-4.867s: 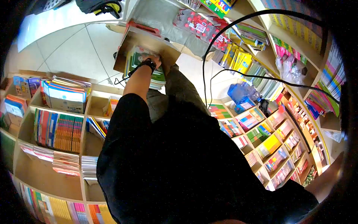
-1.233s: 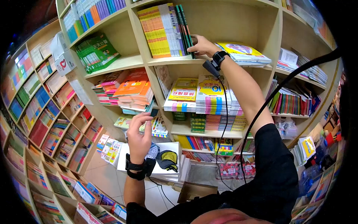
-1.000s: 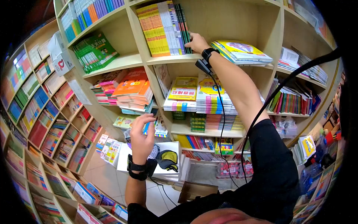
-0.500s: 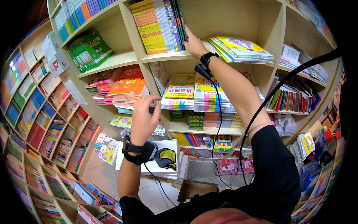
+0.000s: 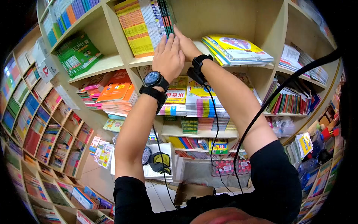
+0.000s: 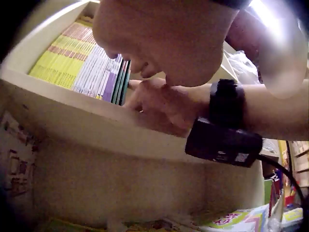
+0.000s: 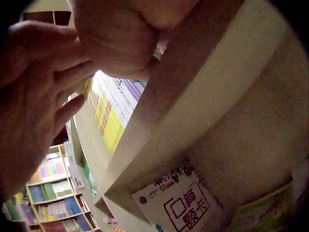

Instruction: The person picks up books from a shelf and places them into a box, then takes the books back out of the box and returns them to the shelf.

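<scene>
In the head view, a row of books with yellow spines (image 5: pixel 135 31) and white spines (image 5: pixel 149 28) stands upright on the shelf, ending at the right in a few dark green books (image 5: pixel 165 16). My right hand (image 5: pixel 187 47) rests against the outer side of these dark books, index finger extended along them. Beside it, my left hand (image 5: pixel 168 59) is held flat, fingers straight, its fingertips right at the lower spines. The left wrist view has the left hand (image 6: pixel 159 41) above the right hand (image 6: pixel 161 104), close to the dark books (image 6: pixel 121 84).
A flat stack of books (image 5: pixel 236 48) lies to the right on the same shelf. Below are piled workbooks (image 5: pixel 205 100) and orange books (image 5: pixel 117 91). Green books (image 5: pixel 80 54) lean in the left compartment. Black cables (image 5: pixel 291 80) cross in front; a cardboard box (image 5: pixel 192 191) sits below.
Earlier a hand was inside a box of books on the floor. More recently, my left hand has risen from mid-air to the book row, while my right hand stays against the dark books.
</scene>
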Demonstrator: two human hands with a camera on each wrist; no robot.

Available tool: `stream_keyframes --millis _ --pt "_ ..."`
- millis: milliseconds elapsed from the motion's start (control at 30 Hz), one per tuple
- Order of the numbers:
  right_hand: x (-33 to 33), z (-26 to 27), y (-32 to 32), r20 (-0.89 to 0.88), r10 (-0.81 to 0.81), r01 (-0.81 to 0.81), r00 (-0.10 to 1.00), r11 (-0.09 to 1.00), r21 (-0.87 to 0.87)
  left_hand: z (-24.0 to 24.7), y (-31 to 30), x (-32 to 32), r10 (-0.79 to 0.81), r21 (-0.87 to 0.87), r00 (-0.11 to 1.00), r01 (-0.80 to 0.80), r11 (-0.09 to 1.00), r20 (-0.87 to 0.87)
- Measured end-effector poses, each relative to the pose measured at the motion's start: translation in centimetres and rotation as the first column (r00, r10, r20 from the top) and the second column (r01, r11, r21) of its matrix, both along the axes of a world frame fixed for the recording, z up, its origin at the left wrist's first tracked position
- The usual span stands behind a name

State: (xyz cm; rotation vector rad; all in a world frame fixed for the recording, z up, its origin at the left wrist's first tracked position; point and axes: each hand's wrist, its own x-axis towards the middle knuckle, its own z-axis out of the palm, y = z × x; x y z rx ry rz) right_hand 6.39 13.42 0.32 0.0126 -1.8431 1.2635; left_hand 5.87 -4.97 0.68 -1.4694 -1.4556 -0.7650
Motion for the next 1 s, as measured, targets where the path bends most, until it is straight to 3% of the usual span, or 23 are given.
stream_keyframes --millis 133,200,333,500,567,600,633,667,700,733,767,800,833,900,933,967,1000 --pt "2.1 1.5 -2.3 0.046 -0.132 0.129 0.990 0.990 0.050 -0.4 2.1 -1.0 0.024 -0.015 0.999 -0.024 1.000 0.033" --pt "3.3 1.7 -3.5 0.045 -0.353 0.321 0.935 0.892 0.317 -0.6 2.5 -1.2 0.007 -0.022 0.995 -0.004 1.000 0.100" --pt "3.9 2.0 -4.0 0.077 -0.350 0.304 0.934 0.888 0.346 -0.8 3.6 -2.1 -0.030 -0.009 0.987 0.031 0.999 0.156" --pt "3.3 1.6 -3.6 -0.029 -0.332 0.322 0.943 0.885 0.337 -1.0 2.2 -2.2 -0.096 -0.019 0.961 0.105 0.994 0.261" --pt "3.5 1.8 -4.3 -0.033 -0.389 0.371 0.921 0.844 0.387 -2.2 -0.6 -1.6 -0.194 0.109 0.945 0.171 0.979 0.262" --pt "4.0 2.2 -5.3 0.016 -0.480 0.451 0.877 0.834 0.317 -3.2 -2.8 -1.1 -0.244 0.161 0.928 0.205 0.965 0.280" --pt "4.6 2.8 -6.3 0.070 -0.561 0.530 0.825 0.810 0.251 -4.5 -5.6 -0.1 -0.295 0.168 0.868 0.247 0.954 0.400" --pt "5.1 3.1 -7.1 0.097 -0.574 0.539 0.813 0.805 0.250 -7.0 -7.9 0.5 -0.403 0.251 0.767 0.316 0.915 0.499" --pt "5.2 3.1 -7.3 0.104 -0.570 0.534 0.815 0.808 0.247 -10.4 -10.2 0.9 -0.408 0.273 0.641 0.304 0.913 0.651" --pt "5.2 3.1 -7.3 0.078 -0.563 0.529 0.823 0.809 0.258 -14.1 -12.4 1.4 -0.351 0.250 0.533 0.254 0.934 0.770" --pt "5.1 3.1 -7.3 0.050 -0.555 0.524 0.831 0.809 0.268 -17.6 -14.2 1.8 -0.372 0.262 0.384 0.308 0.915 0.845" --pt "4.9 2.9 -7.1 0.021 -0.560 0.532 0.828 0.797 0.285 -20.5 -16.2 2.9 -0.194 0.112 0.354 0.240 0.964 0.915" --pt "4.7 2.7 -7.0 0.034 -0.557 0.525 0.830 0.800 0.290 -25.2 -18.1 3.1 -0.083 0.021 0.234 0.255 0.967 0.969" --pt "4.8 2.7 -6.8 -0.015 -0.562 0.534 0.827 0.778 0.330 -33.7 -21.6 4.3 -0.036 0.006 0.094 0.300 0.954 0.995" --pt "5.2 3.2 -7.3 0.057 -0.516 0.476 0.855 0.823 0.309 -37.2 -23.6 5.5 -0.030 0.047 -0.072 0.249 0.967 0.997" --pt "5.9 3.7 -8.7 0.013 -0.378 0.368 0.926 0.906 0.209 -40.4 -25.4 6.5 -0.025 0.071 -0.235 0.192 0.979 0.972" --pt "6.8 4.0 -10.1 0.006 -0.391 0.381 0.920 0.899 0.215 -43.9 -27.1 7.2 0.019 0.021 -0.342 0.112 0.993 0.940"
